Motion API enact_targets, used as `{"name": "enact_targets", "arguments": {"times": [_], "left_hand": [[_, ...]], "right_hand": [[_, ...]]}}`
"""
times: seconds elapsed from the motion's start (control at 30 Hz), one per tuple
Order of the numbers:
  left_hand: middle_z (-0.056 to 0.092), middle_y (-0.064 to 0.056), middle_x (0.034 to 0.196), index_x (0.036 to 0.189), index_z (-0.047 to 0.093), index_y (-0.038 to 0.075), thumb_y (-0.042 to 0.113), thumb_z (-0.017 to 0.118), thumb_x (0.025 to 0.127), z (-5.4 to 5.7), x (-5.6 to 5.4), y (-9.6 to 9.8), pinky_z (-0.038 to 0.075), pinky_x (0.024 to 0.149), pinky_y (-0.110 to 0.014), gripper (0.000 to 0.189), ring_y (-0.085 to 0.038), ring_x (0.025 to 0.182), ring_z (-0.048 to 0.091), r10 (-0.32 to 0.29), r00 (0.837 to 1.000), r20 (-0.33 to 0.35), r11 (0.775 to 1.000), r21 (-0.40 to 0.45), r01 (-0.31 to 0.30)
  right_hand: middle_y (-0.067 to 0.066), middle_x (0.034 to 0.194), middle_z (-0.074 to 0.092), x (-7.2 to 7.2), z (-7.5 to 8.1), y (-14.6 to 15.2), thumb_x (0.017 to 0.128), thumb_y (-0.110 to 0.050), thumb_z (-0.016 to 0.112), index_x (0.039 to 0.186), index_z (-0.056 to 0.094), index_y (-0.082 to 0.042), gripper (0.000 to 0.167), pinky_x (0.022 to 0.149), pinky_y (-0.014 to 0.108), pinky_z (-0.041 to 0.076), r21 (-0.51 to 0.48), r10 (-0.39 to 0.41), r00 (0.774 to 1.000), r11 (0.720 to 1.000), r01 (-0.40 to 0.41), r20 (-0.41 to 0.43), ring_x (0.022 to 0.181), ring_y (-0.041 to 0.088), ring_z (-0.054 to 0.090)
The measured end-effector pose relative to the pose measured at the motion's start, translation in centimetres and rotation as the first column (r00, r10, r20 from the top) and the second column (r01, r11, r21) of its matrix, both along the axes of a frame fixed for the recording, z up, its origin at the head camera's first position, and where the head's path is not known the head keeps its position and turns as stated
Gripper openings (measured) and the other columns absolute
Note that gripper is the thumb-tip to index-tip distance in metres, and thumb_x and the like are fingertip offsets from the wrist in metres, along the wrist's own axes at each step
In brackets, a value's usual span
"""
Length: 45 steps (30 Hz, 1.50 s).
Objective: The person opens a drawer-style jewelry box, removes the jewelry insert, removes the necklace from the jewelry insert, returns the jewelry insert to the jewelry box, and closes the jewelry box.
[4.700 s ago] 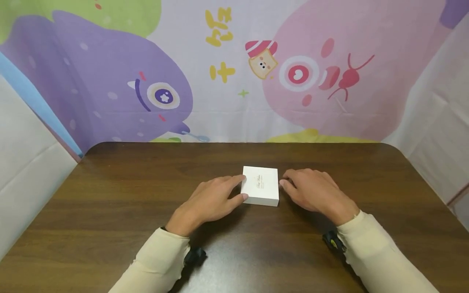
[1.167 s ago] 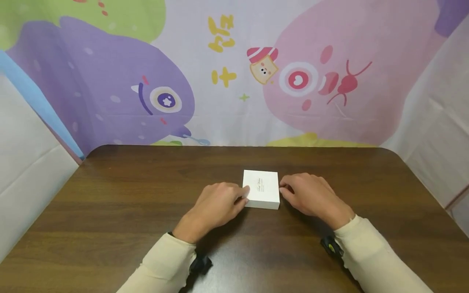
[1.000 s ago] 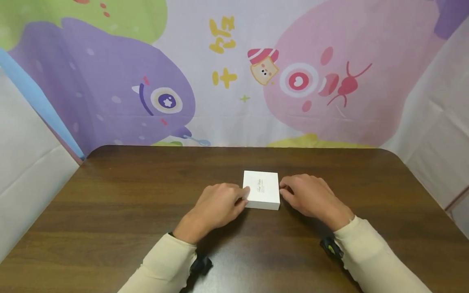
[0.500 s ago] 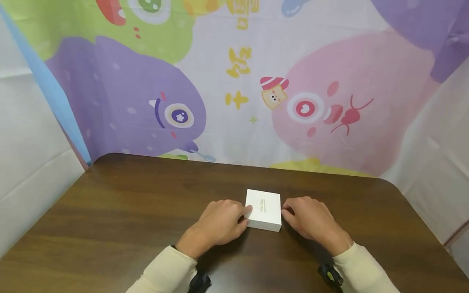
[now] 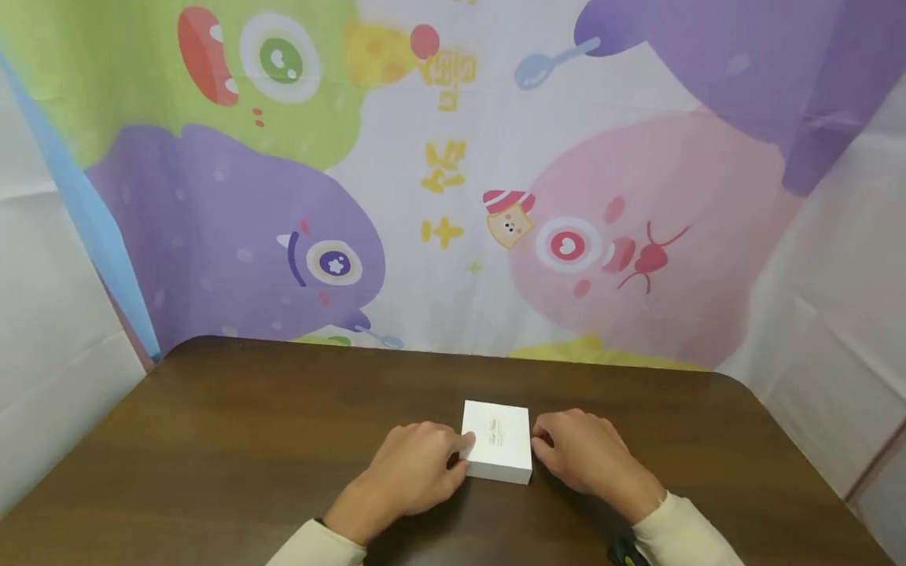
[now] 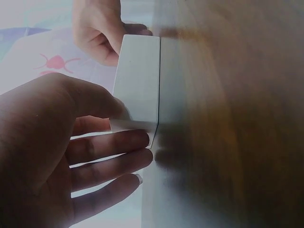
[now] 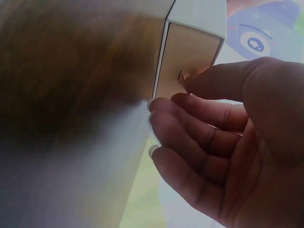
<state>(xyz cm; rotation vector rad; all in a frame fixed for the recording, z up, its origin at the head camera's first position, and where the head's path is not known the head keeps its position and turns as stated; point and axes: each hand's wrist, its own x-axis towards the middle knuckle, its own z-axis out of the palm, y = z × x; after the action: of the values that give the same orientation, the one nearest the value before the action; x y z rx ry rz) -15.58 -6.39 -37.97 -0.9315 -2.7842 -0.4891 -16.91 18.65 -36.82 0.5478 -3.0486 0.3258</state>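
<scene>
A small white gift box [image 5: 498, 440] with gold lettering on its lid lies flat on the brown table [image 5: 233, 440]. My left hand [image 5: 414, 472] holds its left end, one finger on the top and the thumb at the near side. In the left wrist view the other fingers stay beside the box's end. My right hand [image 5: 587, 452] is at the right end. The right wrist view shows a tan drawer front [image 7: 183, 57] inside the white sleeve, with a small pull tab [image 7: 182, 78] that my thumb and forefinger pinch. The drawer appears fully in.
A cartoon-printed cloth [image 5: 439, 306] hangs right behind the table's far edge. Pale cloth walls [image 5: 64, 314] stand at both sides. Each wrist wears a dark strapped device, the right one [image 5: 626, 550] partly in view.
The head view has tilted upward, so everything sits lower. Since the earliest frame, my left fingers have drawn in closer on the box's end. The box looks unmoved on the table.
</scene>
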Motion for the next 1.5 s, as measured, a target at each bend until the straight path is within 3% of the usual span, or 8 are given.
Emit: {"name": "enact_targets", "arguments": {"times": [0.2,0.3,0.47,0.77,1.13,1.33,1.5], "left_hand": [[0.074,0.008,0.094,0.122,0.074,0.017,0.023,0.072,0.088,-0.8,1.3,-0.2,0.034,0.044,-0.025,0.035,-0.002,0.057,0.042,0.008,0.996,0.094,0.999,0.047,-0.013],[0.074,0.007,0.098,0.122,0.074,0.016,0.023,0.072,0.088,-0.9,1.7,-0.3,0.034,0.044,-0.024,0.035,0.000,0.061,0.047,0.007,0.993,0.122,0.998,0.060,-0.015],[0.074,0.006,0.108,0.121,0.074,0.017,0.024,0.073,0.088,-1.3,2.0,-0.3,0.038,0.048,-0.024,0.034,0.001,0.073,0.056,0.004,0.994,0.114,0.998,0.069,-0.012],[0.074,0.005,0.107,0.122,0.074,0.016,0.023,0.074,0.087,-1.5,1.9,0.0,0.036,0.047,-0.022,0.036,-0.001,0.060,0.046,-0.041,0.998,0.046,0.997,0.063,0.038],[0.074,0.009,0.096,0.122,0.075,0.018,0.025,0.076,0.087,-1.1,1.1,-0.2,0.039,0.050,-0.024,0.036,0.000,0.063,0.050,-0.042,0.999,-0.014,0.999,0.018,0.043],[0.074,0.009,0.099,0.123,0.074,0.019,0.024,0.076,0.087,-0.8,0.6,-0.2,0.038,0.048,-0.023,0.036,0.000,0.062,0.049,-0.045,0.999,-0.028,0.999,0.025,0.046],[0.074,0.009,0.100,0.121,0.075,0.019,0.024,0.077,0.086,-0.5,0.0,-0.1,0.045,0.052,-0.028,0.035,-0.001,0.071,0.059,-0.049,0.997,-0.063,0.998,0.026,0.050]], "right_hand": [[-0.013,0.059,0.043,0.7,-0.9,-0.2,0.094,-0.021,0.065,0.073,0.057,-0.028,0.023,0.047,0.029,0.032,-0.018,0.055,0.998,0.998,-0.055,0.022,0.052,0.006,0.039],[-0.014,0.057,0.041,0.9,-1.1,-0.1,0.094,-0.020,0.065,0.071,0.054,-0.029,0.027,0.046,0.028,0.031,-0.026,0.080,0.997,0.996,-0.080,0.010,0.051,0.004,0.038],[-0.015,0.056,0.037,1.2,-1.3,0.1,0.092,-0.019,0.064,0.066,0.048,-0.029,0.032,0.046,0.028,0.030,-0.020,0.096,0.995,0.995,-0.097,-0.032,0.051,0.003,0.036],[-0.015,0.056,0.038,1.6,-1.6,0.6,0.093,-0.021,0.064,0.067,0.051,-0.030,0.030,0.044,0.027,0.030,-0.039,0.060,0.998,0.997,-0.060,-0.002,0.050,0.003,0.036],[-0.015,0.058,0.040,0.9,-1.2,0.6,0.093,-0.020,0.064,0.069,0.052,-0.030,0.028,0.044,0.027,0.031,-0.049,0.076,0.997,0.996,-0.077,-0.022,0.051,0.003,0.037],[-0.017,0.061,0.043,0.4,-1.1,0.8,0.092,-0.020,0.065,0.072,0.055,-0.030,0.025,0.044,0.028,0.033,-0.045,0.083,0.995,0.995,-0.086,-0.056,0.053,0.003,0.040],[-0.016,0.059,0.040,-0.1,-0.8,1.0,0.092,-0.019,0.065,0.070,0.051,-0.030,0.028,0.043,0.027,0.030,-0.046,0.090,0.993,0.995,-0.094,-0.076,0.052,0.003,0.037]]}}
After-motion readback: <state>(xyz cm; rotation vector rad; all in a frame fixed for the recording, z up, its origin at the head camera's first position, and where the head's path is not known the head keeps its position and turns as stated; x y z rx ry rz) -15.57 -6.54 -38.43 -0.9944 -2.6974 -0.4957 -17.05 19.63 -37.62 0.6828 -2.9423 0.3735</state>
